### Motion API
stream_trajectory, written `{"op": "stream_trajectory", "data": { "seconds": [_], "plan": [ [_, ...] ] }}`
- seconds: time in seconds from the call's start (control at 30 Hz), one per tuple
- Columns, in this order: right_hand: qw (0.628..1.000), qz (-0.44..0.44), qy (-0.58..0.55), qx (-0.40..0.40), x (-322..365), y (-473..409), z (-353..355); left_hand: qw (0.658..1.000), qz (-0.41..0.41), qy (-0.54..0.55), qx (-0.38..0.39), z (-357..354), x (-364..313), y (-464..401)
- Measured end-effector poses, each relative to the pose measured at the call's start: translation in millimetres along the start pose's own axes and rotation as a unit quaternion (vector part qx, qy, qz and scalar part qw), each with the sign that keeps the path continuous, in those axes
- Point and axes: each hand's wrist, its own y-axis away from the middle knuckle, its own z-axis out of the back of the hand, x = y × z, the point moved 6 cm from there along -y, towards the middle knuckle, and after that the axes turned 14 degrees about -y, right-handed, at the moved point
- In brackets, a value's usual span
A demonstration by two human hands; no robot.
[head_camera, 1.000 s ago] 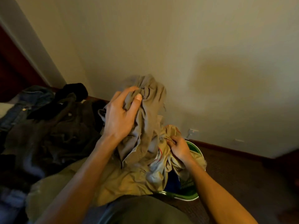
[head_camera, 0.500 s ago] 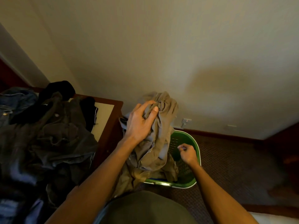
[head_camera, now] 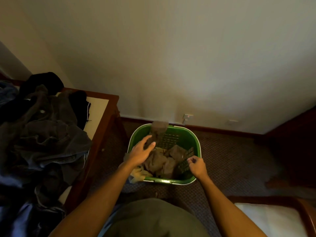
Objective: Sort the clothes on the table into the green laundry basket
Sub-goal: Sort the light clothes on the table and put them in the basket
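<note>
The green laundry basket point(head_camera: 196, 140) stands on the carpet in front of me. A crumpled tan garment point(head_camera: 162, 162) lies inside it, with one end draped over the far rim and another over the near left rim. My left hand point(head_camera: 140, 153) hovers over the basket's left side with fingers spread, resting against the garment without gripping it. My right hand point(head_camera: 196, 166) is loosely curled with nothing in it, just above the basket's right rim. A pile of dark clothes point(head_camera: 42, 134), with denim and black pieces, covers the table point(head_camera: 104, 108) at the left.
The wall runs close behind the basket, with a socket point(head_camera: 187, 116) low on it. Dark wooden furniture point(head_camera: 299, 142) stands at the right. A white cushion in a wooden frame point(head_camera: 270, 219) sits at the bottom right. Patterned carpet surrounds the basket.
My left hand carried the tan garment from table height down into the basket and let go of it. My right hand let go earlier and moved to the right rim.
</note>
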Motion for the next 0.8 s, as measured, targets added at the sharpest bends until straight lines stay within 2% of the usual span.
{"op": "stream_trajectory", "data": {
  "seconds": [0.2,0.47,0.63,0.8],
  "plan": [
    [0.997,-0.007,0.049,0.055,-20,-8,-38,0.997,0.080,0.009,0.002,-6,54,14],
    [0.987,-0.028,0.063,0.144,-9,-20,-109,0.986,0.162,0.025,0.012,-13,121,26],
    [0.985,-0.044,0.037,0.162,9,-48,-137,0.980,0.192,0.043,0.024,-17,149,7],
    [0.989,-0.053,-0.009,0.140,35,-97,-149,0.972,0.226,0.061,0.027,-23,164,-30]
  ]
}}
